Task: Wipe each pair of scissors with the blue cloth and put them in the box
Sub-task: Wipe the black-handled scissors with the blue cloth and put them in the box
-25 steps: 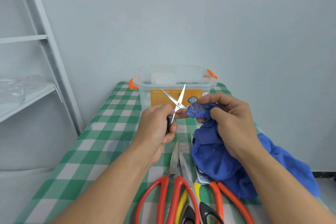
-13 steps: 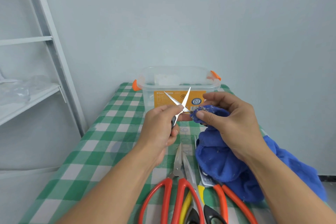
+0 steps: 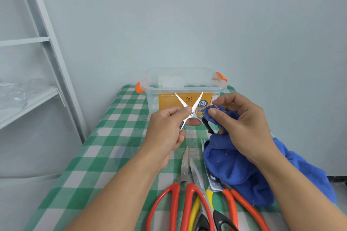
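Observation:
My left hand (image 3: 167, 127) grips one handle of small black-handled scissors (image 3: 191, 108), held in the air with the blades spread in an X. My right hand (image 3: 242, 120) pinches a fold of the blue cloth (image 3: 234, 167) beside the blades, with a finger in the other black handle loop. The rest of the cloth lies on the table at the right. The clear plastic box (image 3: 180, 77) with orange clips and an orange label stands open behind the hands.
Red-handled scissors (image 3: 180, 199), yellow-and-black scissors (image 3: 202, 210) and orange-handled scissors (image 3: 232, 200) lie at the near edge of the green checked table (image 3: 105, 146). A grey metal shelf (image 3: 33, 97) stands at the left. A pale wall is behind.
The scissor blades have spread wider into an X. My right hand with the cloth has drawn slightly right, and one black handle loop now shows beside it.

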Available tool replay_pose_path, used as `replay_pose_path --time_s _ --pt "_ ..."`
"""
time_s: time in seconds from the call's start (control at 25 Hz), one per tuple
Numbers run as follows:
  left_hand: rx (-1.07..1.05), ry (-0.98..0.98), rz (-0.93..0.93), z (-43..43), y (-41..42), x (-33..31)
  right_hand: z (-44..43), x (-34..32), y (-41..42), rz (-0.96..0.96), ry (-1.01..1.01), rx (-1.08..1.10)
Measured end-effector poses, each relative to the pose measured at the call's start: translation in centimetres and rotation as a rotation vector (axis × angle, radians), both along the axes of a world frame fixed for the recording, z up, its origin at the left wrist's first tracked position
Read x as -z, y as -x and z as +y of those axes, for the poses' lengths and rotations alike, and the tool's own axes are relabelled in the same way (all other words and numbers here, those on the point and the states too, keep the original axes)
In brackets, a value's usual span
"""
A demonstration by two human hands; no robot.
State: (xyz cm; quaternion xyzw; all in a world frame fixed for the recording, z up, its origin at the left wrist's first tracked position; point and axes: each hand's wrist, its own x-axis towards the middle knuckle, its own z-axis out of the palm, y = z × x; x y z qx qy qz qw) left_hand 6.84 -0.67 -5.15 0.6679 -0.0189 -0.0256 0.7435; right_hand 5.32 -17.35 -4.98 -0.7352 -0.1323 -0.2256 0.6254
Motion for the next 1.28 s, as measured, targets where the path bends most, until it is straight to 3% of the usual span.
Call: replay_pose_path --time_s 0.32,0.52,0.76,1.12,1.28 --pt "0.035 -0.057 0.016 0.2 0.0 0.2 0.0 0.6 -0.3 0.004 0.166 0.017" --pt "0.020 -0.058 -0.021 0.3 -0.3 -0.1 0.0 0.4 -0.5 0.227 0.188 -0.103" --pt "0.010 -0.094 -0.084 0.2 -0.1 0.7 0.1 1.0 -0.7 0.355 0.032 -0.180" --pt "0.035 -0.111 -0.121 -0.4 0.7 0.7 0.4 1.1 -0.8 0.313 0.037 -0.098" --pt "0.011 -0.112 -0.100 -0.8 0.8 0.4 0.2 0.7 -0.4 0.338 -0.021 -0.164"
